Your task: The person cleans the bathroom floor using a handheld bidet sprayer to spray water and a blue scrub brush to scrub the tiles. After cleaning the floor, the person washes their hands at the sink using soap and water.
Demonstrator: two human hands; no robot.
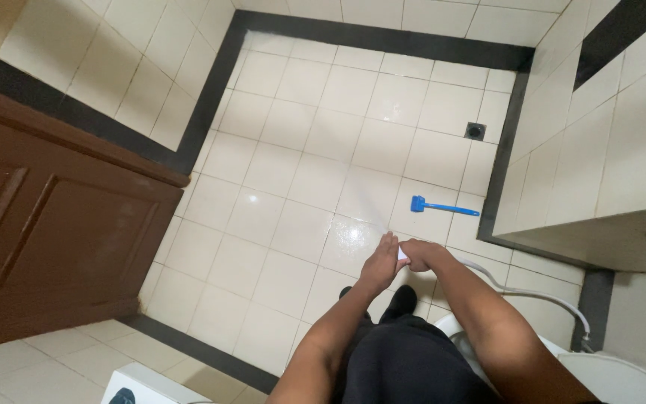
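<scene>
While both hands grip it, the sprayer nozzle (pixel 402 254) points up-left.

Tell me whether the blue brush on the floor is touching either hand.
Apart. The head view shows the blue brush lying on the floor tiles, with bare tile between it and the left hand and right hand.

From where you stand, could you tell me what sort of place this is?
Most likely a bathroom: a tiled floor with a floor drain, a white hose running toward the hands, and a blue brush lying on the tiles.
</scene>
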